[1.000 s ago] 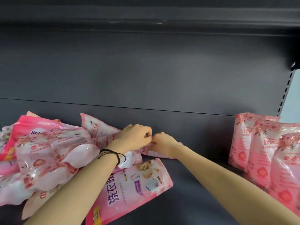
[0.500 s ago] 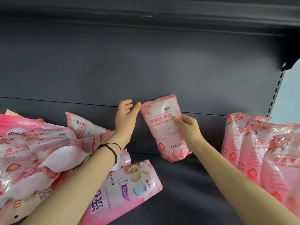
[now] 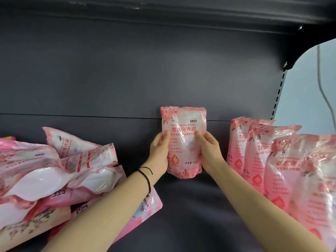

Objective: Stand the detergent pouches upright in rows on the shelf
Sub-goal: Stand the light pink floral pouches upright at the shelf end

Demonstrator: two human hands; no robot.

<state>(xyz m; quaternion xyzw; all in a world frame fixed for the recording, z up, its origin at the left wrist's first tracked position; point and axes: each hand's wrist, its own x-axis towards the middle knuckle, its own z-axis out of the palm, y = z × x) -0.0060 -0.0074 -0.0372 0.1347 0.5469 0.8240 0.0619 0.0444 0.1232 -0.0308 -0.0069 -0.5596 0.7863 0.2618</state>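
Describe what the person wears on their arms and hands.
Both forearms are bare, with no sleeves or gloves in view. By the left hand, the wrist carries thin black cord bracelets; the right hand and wrist wear nothing.

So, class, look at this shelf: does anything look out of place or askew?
Yes. The left heap of pouches lies flat and crisscrossed on the shelf, unlike the upright row at the right. The held pouch, between left hand and right hand, is upright.

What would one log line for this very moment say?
action: holding detergent pouch upright | left hand: grips left edge | right hand: grips right edge | standing pouches: at right | jumbled pile: at left
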